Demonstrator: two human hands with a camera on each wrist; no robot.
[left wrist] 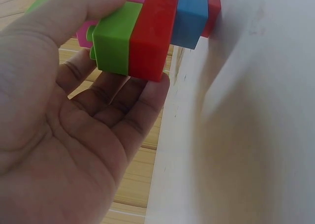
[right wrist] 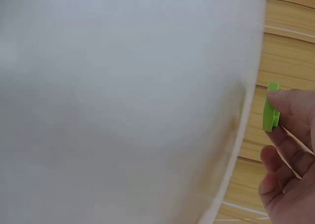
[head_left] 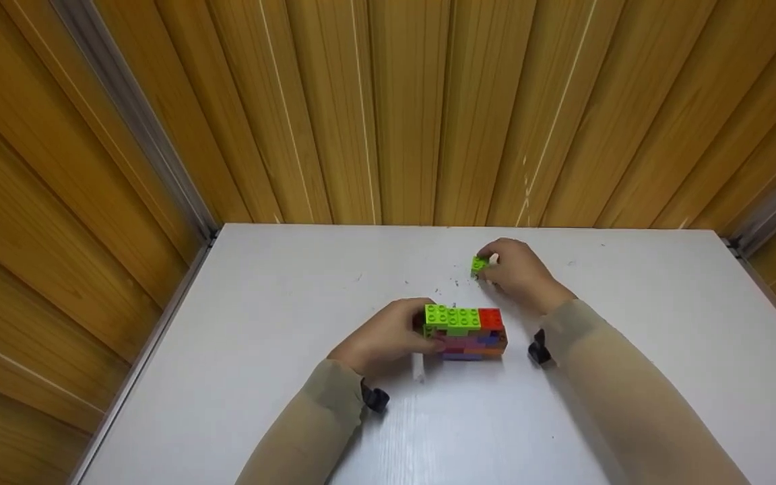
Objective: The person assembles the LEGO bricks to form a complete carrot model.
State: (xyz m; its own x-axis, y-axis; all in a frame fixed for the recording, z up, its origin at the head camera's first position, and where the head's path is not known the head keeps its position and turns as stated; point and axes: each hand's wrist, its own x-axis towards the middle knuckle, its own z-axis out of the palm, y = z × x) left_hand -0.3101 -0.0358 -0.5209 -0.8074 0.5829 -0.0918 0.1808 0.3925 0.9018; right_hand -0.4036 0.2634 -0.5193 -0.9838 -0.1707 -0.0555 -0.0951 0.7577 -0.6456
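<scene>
My left hand (head_left: 391,333) grips the left end of a block of stacked toy bricks (head_left: 465,340) at the middle of the table. Lime green bricks and one red brick (head_left: 490,318) make up its top, studs upward; pink, purple, blue and orange show in the layers below. In the left wrist view the thumb lies over the lime brick (left wrist: 115,44) and fingertips reach under a red brick (left wrist: 153,34). Farther back and to the right, my right hand (head_left: 514,269) pinches a small lime green brick (right wrist: 270,108) between thumb and finger, apart from the stack.
The white table (head_left: 280,289) ends at a wood-panelled wall (head_left: 401,114) at the back. Small dark specks (head_left: 457,281) are scattered behind the stack. A short white strip (head_left: 418,369) lies by the left hand. Black straps (head_left: 376,399) show at both wrists.
</scene>
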